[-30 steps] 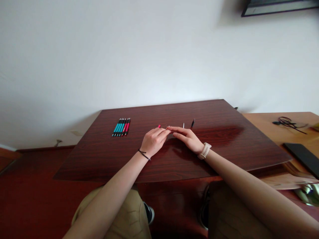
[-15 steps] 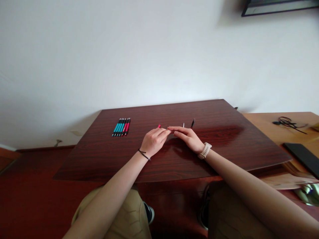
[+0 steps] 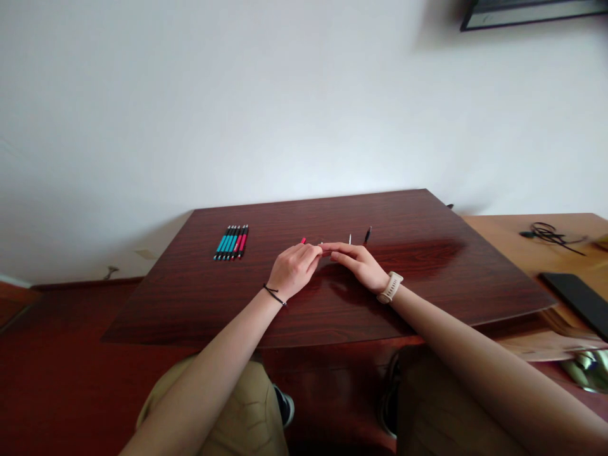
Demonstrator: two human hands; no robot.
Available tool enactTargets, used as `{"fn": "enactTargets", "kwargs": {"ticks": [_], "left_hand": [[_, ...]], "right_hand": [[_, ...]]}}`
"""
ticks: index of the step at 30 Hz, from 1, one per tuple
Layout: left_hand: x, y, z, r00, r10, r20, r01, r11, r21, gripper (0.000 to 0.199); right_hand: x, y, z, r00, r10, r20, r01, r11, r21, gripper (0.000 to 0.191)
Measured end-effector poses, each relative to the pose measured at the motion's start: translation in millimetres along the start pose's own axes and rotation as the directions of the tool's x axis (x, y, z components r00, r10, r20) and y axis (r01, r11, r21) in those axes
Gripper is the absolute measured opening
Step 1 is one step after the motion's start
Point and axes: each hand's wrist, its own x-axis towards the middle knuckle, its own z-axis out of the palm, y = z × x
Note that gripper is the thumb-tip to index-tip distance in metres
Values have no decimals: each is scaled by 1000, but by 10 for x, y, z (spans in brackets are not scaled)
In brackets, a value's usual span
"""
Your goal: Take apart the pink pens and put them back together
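Pale wall (image 3: 285, 95) is rising behind a dark, glossy wooden tabletop (image 3: 266, 316), which is catching a reddish sheen. Taking the meeting fingertips as the clock's centre, the left hand (image 3: 293, 265) is coming in from about 8 o'clock, its fingers curling, and the right hand (image 3: 363, 261) is coming in from about 4 o'clock, its fingers reaching out flatter. Both sets of fingertips are meeting over the tabletop; whether either grip is closing on something small I cannot tell, because the fingers are hiding it.

Just past the left hand, near 10 o'clock, a pink piece (image 3: 303, 240) is showing, partly hidden by the knuckles. Near 2 o'clock, a thin white stick (image 3: 350, 239) is lying beyond the right hand, with a dark pen part (image 3: 368, 235) lying just beside it. At 9 o'clock, teal and pink pens (image 3: 231, 242) are lying in a neat row, tips pointing toward 1 o'clock. Well apart, at 3 o'clock, a black cable (image 3: 546, 233) is resting on a lighter wooden table (image 3: 503, 231).
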Motion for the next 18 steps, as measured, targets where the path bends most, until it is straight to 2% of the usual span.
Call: {"fn": "enactTargets", "kwargs": {"ticks": [4, 8, 10, 18], "left_hand": [[-12, -17, 15, 997, -70, -23, 69, 997, -40, 2], [-4, -14, 4, 993, -119, -11, 117, 988, -96, 30], [5, -7, -4, 994, -107, 10, 108, 988, -111, 35], [3, -30, 15, 996, -80, 35, 83, 991, -103, 11]], "right_hand": [[-5, 0, -9, 1000, -2, 8, 2, 1000, -12, 36], [-12, 0, -16, 1000, 1, 12, -1, 1000, -29, 36], [-13, -3, -10, 1000, 1, 18, -1, 999, -41, 36], [-12, -17, 49, 999, -34, 26, 35, 998, -47, 33]]}}
